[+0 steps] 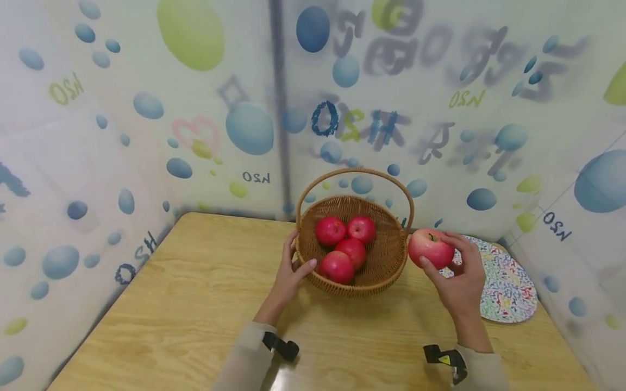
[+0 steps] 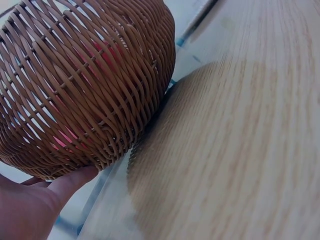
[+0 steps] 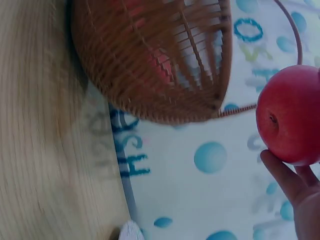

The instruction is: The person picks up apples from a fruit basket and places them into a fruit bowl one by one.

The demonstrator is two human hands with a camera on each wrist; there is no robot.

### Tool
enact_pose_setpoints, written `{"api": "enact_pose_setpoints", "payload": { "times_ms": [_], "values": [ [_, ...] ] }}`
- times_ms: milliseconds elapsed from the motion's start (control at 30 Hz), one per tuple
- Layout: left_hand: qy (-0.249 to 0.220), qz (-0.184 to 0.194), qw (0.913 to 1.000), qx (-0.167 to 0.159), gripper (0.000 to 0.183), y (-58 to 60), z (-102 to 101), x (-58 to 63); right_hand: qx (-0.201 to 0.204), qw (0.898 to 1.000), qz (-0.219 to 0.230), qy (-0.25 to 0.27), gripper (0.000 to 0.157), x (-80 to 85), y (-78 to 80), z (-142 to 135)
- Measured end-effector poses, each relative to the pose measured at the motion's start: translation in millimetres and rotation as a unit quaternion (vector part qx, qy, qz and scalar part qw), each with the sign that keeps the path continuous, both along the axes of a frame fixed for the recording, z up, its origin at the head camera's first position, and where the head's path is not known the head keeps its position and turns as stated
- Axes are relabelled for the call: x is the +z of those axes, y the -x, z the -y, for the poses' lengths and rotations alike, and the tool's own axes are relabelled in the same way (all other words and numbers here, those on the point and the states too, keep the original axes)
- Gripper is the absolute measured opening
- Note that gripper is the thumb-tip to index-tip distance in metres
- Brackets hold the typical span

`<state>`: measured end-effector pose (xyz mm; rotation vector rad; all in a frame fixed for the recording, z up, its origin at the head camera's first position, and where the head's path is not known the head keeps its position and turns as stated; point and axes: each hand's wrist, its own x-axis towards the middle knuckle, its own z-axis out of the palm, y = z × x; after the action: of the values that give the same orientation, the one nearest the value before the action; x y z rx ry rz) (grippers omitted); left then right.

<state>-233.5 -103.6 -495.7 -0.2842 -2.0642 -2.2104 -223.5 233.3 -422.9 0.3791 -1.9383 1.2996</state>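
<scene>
Nearest us, two pale sleeves [image 1: 244,355]. The left hand [image 1: 287,278] grips the left side of a wicker basket [image 1: 388,255], thumb at the rim. The right hand [image 1: 462,277], fingers curled, holds a red apple [image 1: 426,247] just right of the basket, off the wooden table [image 1: 195,298]. We count four apples [image 1: 336,267] inside. Speckled mat [image 1: 508,290] farther right; bubble-printed wall [image 1: 430,108] behind.

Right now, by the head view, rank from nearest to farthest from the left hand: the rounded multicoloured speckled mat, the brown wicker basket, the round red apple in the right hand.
1. Brown wicker basket: touching the left hand, to its right.
2. Round red apple: in the right hand, right of the basket.
3. Multicoloured speckled mat: farthest right, partly hidden by that hand.
</scene>
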Motion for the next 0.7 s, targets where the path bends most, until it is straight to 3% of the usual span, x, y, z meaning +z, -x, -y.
{"api": "enact_pose_setpoints", "payload": {
  "times_ms": [233, 467, 700],
  "values": [
    [-0.006, 0.003, 1.0, -0.005, 0.08, 0.9, -1.0, 1.7, -0.069, 0.997, 0.025, 0.026, 0.057, -5.0, 4.8, -27.2],
    [-0.005, 0.0, 1.0, -0.007, 0.08, 0.6, -2.2, 4.0, -0.121, 0.989, 0.078, 0.03, 0.057, -14.4, 7.0, -46.1],
    [-0.006, -0.003, 1.0, -0.002, 0.081, -0.1, -1.3, 3.1, -0.18, 0.967, 0.176, 0.021, 0.062, -32.9, 12.1, -57.3]
  ]
}}
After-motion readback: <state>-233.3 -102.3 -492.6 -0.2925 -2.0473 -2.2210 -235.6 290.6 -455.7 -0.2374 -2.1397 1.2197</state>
